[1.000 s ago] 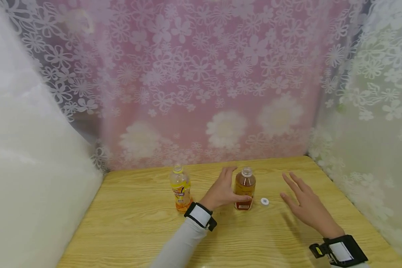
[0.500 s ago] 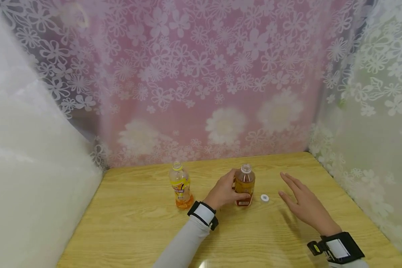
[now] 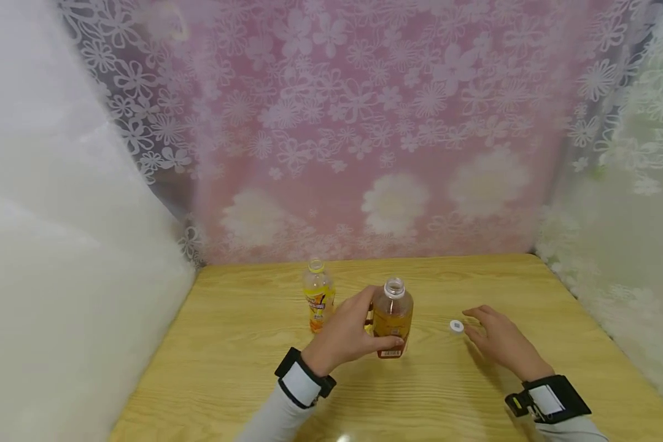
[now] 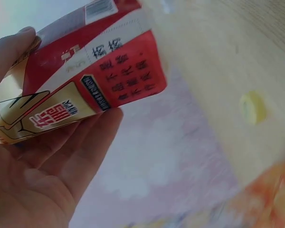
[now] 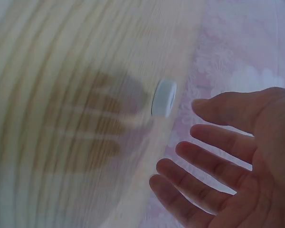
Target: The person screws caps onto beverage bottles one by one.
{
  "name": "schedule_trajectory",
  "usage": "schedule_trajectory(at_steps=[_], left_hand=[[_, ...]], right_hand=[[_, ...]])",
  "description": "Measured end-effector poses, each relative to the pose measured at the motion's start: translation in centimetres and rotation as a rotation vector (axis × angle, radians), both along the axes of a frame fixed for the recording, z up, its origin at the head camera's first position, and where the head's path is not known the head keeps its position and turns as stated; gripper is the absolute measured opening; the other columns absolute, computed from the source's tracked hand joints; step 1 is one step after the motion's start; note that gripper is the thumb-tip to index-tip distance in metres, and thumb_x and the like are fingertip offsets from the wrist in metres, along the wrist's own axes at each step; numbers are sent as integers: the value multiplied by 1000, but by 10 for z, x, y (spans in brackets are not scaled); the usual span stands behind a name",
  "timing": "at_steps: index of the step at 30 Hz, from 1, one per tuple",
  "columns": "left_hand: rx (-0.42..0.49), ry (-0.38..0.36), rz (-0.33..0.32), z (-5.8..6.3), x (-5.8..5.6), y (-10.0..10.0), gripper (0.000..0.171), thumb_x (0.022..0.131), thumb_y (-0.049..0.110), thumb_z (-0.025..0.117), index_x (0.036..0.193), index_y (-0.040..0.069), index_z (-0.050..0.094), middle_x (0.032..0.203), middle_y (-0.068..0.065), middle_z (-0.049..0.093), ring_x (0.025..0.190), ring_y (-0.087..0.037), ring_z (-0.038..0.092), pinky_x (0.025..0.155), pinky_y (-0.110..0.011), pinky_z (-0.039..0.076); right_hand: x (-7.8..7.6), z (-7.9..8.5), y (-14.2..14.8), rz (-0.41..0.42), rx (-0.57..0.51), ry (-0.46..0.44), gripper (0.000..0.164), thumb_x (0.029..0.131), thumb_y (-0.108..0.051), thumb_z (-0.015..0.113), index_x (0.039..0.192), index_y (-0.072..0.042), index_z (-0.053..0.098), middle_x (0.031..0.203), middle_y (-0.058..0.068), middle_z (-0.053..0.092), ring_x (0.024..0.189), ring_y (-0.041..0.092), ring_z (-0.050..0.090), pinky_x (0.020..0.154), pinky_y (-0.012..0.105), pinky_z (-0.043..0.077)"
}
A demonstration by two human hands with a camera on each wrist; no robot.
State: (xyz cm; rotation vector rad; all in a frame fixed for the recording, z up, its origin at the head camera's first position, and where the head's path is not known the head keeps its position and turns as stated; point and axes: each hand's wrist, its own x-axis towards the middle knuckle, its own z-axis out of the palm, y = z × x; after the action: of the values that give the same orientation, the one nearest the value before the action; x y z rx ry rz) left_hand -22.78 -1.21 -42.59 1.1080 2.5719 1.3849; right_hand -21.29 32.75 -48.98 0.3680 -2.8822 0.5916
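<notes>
I log: yellow bottle [image 3: 318, 298], partly hidden by left hand [image 3: 344, 331], itself gripping brown bottle [image 3: 392, 320] above table [image 3: 237, 362]; right hand [image 3: 503, 341], relaxed, loosely outstretched, holding nothing, just beside white cap [image 3: 456, 326].

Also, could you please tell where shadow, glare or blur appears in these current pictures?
Head view: small glare on the table at the picture's bottom edge; left wrist view: yellow cap soft, orange bottle badly blurred in the lower right corner; right wrist view: finger-shaped shadow of the right hand beside the white cap.
</notes>
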Motion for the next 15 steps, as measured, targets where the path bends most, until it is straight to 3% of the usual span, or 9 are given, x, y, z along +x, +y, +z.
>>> schedule_trajectory(at_steps=[4, 8, 15], left_hand=[[-1, 11, 11, 18, 26, -24, 75, 83, 48, 82, 144, 30, 43, 130, 14, 58, 117, -2, 60, 92, -22, 55], [21, 17, 13, 28, 44, -38, 74, 83, 47, 82, 144, 30, 43, 130, 13, 57, 118, -3, 59, 89, -20, 55], [-7, 94, 40, 35, 54, -52, 79, 84, 48, 82, 147, 27, 40, 133, 10, 56, 120, -4, 58, 89, -19, 54]], right_hand=[[-11, -5, -11, 26, 36, -33, 40, 90, -11, 76, 124, 7, 65, 111, 20, 64, 89, 31, 66, 74, 50, 57], [-21, -13, -19, 59, 68, -64, 35, 88, -9, 77, 118, 5, 67, 105, 15, 64, 86, 26, 64, 73, 46, 56], [-34, -22, -30, 88, 68, -64, 19, 83, -1, 78, 100, -1, 70, 89, 7, 59, 77, 18, 57, 67, 40, 53]])
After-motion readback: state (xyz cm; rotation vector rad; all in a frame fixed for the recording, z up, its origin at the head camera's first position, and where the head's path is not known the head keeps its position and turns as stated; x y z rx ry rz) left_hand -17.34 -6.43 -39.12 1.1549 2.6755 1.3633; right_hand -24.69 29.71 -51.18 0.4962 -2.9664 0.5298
